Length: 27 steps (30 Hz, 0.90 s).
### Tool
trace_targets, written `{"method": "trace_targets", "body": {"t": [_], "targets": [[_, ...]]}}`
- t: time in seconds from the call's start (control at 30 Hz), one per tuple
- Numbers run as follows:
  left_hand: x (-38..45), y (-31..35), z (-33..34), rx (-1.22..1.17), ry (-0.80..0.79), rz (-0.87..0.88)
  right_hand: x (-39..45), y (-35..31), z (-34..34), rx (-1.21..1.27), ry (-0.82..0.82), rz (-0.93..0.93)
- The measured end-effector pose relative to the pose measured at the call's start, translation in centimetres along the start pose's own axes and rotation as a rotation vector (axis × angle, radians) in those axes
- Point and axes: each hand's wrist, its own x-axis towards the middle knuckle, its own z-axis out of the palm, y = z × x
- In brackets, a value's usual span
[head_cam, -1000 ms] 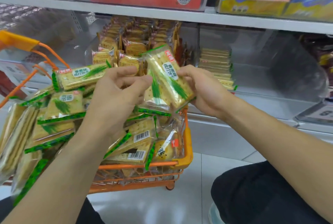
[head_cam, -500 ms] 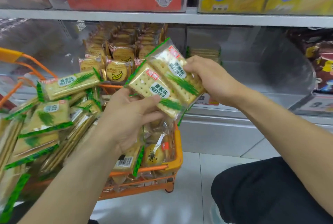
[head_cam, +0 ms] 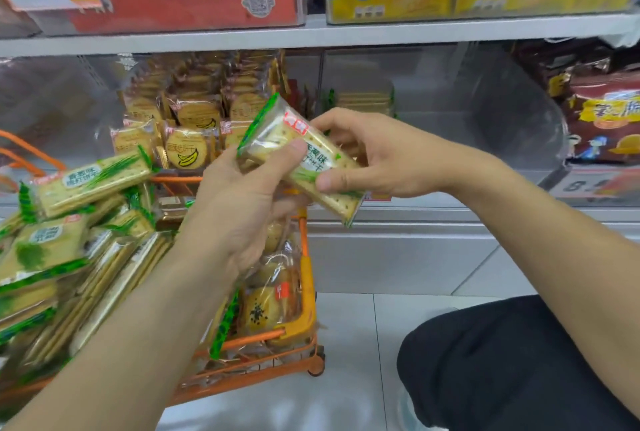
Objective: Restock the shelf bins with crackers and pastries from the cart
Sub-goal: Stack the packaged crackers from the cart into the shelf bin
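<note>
Left hand and right hand both grip stacked cracker packs, held tilted above the orange cart, before the shelf bins.

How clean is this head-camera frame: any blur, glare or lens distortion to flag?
Head view: even light, no hard shadows. The cracker pack held in both hands, left hand and right hand, is fairly sharp, its print partly covered. Cracker packs in the cart at lower left smear with blur. The clear bin fronts show hazy reflections. The shelf edge bows slightly, a wide-angle effect.
</note>
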Motion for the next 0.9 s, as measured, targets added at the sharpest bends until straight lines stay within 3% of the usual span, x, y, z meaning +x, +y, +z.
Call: {"method": "trace_targets", "body": {"t": [0.13, 0.27, 0.33, 0.47, 0.57, 0.7, 0.9], "targets": [[1.7, 0.5, 0.9, 0.372, -0.004, 0.112, -0.4, 1.2, -2.8, -0.2, 0.214, -0.075], [5.9, 1.0, 2.1, 0.893, 0.122, 0.184, -0.2, 3.6, -5.5, -0.527, 0.355, 0.126], [8.4, 1.1, 3.3, 0.97, 0.15, 0.192, 0.6, 5.3, -5.8, -0.642, 0.292, 0.263], [11.3, -0.2, 5.6, 1.067, 0.088, 0.022, 1.7, 7.8, -5.4, -0.672, 0.108, 0.408], [11.8, -1.8, 6.1, 1.195, 0.012, -0.014, 2.7, 9.0, -4.9, -0.648, -0.022, 0.433], [12.1, -2.5, 5.6, 1.325, -0.082, 0.05, 4.0, 10.1, -4.2, -0.573, -0.053, 0.443], [12.8, -3.2, 4.7, 1.306, -0.163, 0.053, 3.7, 9.9, -5.0, -0.385, -0.103, 0.435]]}}
